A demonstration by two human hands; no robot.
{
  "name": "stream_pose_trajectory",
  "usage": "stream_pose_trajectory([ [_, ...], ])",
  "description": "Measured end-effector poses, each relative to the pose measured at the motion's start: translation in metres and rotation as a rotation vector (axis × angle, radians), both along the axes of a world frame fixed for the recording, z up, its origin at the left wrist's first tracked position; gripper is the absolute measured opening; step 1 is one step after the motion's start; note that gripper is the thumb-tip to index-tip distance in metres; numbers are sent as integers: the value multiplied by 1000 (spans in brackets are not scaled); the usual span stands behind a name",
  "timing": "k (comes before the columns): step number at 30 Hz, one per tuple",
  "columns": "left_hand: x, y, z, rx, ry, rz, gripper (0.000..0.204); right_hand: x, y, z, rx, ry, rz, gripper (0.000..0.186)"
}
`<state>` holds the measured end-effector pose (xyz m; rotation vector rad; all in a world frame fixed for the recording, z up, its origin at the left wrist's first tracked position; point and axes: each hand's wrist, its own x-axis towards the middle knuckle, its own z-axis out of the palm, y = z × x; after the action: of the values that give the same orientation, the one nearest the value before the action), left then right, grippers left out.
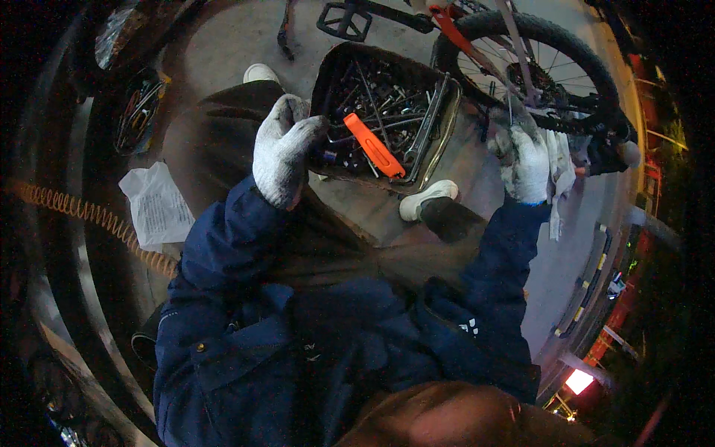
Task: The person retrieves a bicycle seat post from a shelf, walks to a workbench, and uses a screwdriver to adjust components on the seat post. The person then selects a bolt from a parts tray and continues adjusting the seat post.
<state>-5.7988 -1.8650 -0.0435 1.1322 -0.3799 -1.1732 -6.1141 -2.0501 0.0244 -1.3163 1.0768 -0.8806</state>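
Note:
My left hand [281,153], in a white knitted glove with darkened fingertips, is closed at the left edge of a dark tool case [325,82]. Whatever its fingers hold, if anything, is hidden. In the case lie several loose bolts, wrenches and small parts, with an orange tire lever [374,146] on top and a long wrench [426,123] along the right side. My right hand [526,160], gloved in the same way, is closed beside the bicycle's rear wheel [603,82]. A thin metal rod [510,109] sticks up from its fingers.
A pedal [344,22] and red frame part [458,33] reach over the case. A white cloth [560,160] hangs by my right wrist. At left lie a white plastic bag [158,205], a coiled orange hose [82,216] and a tool bin [140,112].

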Motion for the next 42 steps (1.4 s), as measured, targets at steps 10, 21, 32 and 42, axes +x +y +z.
stream_pose_trajectory([
  [10,-1,-2,8,-19,44,-21,18,56,58,63,-1096,997,416,30],
  [21,-7,-7,13,12,33,-43,17,40,75,106,-914,1216,672,29],
  [32,-3,-6,3,33,58,-27,18,38,72,105,-838,1078,600,32],
  [42,-3,-1,7,55,61,-73,17,43,76,95,-765,1020,553,31],
])
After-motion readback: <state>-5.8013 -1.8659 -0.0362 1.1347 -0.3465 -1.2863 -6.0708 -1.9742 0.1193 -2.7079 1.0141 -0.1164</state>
